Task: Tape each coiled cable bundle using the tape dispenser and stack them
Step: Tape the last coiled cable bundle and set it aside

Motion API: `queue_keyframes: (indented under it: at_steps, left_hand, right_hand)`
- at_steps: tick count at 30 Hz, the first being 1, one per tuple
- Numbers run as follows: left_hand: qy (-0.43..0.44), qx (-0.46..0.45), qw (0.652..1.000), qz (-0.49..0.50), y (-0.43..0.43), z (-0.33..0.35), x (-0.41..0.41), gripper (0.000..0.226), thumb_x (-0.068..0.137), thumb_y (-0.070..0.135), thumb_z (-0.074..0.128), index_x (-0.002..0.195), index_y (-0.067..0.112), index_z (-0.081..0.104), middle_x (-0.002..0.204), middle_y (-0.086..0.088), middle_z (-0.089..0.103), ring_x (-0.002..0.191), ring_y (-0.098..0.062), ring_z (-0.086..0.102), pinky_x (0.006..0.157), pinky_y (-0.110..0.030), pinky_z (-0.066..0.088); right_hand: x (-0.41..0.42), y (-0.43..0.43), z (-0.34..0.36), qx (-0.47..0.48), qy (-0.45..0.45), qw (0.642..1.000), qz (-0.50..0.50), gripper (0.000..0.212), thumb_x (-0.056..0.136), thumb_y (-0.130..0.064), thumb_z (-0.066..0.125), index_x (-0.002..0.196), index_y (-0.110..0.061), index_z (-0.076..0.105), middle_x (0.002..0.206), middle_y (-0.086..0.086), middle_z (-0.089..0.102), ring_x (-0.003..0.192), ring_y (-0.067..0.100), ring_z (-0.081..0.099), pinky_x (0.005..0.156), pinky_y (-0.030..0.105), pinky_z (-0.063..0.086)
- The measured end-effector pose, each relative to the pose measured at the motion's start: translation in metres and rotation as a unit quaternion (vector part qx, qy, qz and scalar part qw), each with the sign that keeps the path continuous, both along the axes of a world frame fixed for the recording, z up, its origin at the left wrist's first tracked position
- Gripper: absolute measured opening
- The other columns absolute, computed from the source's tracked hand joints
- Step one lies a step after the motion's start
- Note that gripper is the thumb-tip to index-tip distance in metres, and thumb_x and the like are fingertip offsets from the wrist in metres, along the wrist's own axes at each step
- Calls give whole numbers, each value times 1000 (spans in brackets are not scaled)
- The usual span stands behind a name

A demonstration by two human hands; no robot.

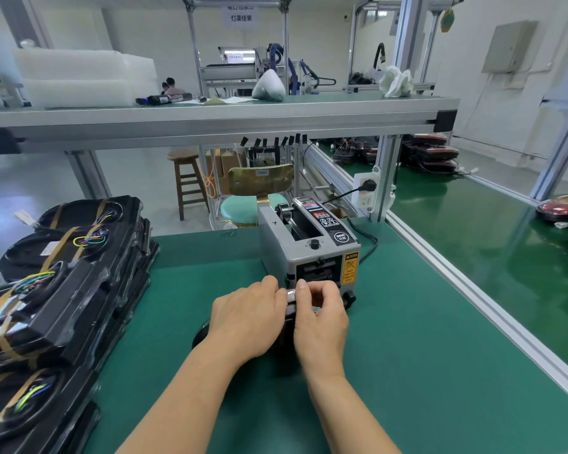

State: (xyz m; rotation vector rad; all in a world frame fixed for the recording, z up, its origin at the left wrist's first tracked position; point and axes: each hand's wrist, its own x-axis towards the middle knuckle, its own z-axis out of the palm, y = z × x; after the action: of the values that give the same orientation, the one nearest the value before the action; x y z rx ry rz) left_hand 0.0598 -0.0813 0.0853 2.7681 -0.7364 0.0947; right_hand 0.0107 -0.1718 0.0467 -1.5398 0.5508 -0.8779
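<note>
Cable bundle (pixel 200 334) on green mat (pixel 407 355), just short of tape dispenser (pixel 309 247) slot, gripped by left hand (pixel 246 322); right hand (pixel 320 322) pinching tape strip (pixel 291 294) over far rim, nearer the slot; taped stack (pixel 63 290) well off left

A tape dispenser (pixel 309 250) stands at the middle of the tabletop (pixel 423 371). Just in front of it, a left hand (pixel 246 319) and a right hand (pixel 322 319) meet over a coiled cable bundle (pixel 201 334) lying on the tabletop. Stacks of taped bundles (pixel 63 290) fill the left edge. Behind the tabletop stand a chair (pixel 256 194) and, left of it, a stool (pixel 187 181). A shelf (pixel 210 116) spans overhead, and a conveyor (pixel 489 250) runs along the right.
</note>
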Motion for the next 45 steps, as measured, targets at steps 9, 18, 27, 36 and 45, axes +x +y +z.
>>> queue_keyframes:
  at_steps: [9,18,27,36,45]
  left_hand:
    - [19,-15,1000,-17,4,5,4,35,102,44,21,81,24,41,83,8,51,84,-21,53,70,-38,34]
    - [-41,-38,997,-48,36,-2,5,46,94,65,24,119,38,51,107,16,62,104,-13,54,85,-35,43]
    - [86,-234,968,-15,80,-34,0,94,64,57,77,139,54,21,116,30,45,108,4,47,87,-14,33]
    - [183,-393,890,140,87,-62,-5,43,81,26,79,112,25,49,102,15,61,94,3,56,69,-15,41]
    - [179,-461,851,178,87,-53,-20,36,86,19,74,109,24,45,102,17,60,90,11,53,65,-2,40]
  right_hand:
    - [0,-4,-11,19,0,999,47,16,87,-36,73,93,-28,61,98,-8,67,96,9,62,76,13,44]
    - [13,2,-10,-30,-9,1000,-4,16,96,-28,61,84,-19,55,87,0,63,92,32,56,85,46,47]
    - [21,7,-8,-63,14,997,-43,30,103,-24,43,74,-20,40,77,-1,52,88,26,44,73,33,28]
    - [-5,11,-38,-22,22,994,107,29,94,-42,61,119,-29,53,120,-5,60,114,8,55,101,24,42]
    - [-13,20,-40,-103,87,986,102,73,82,-24,80,141,-12,39,134,4,54,124,18,52,107,30,39]
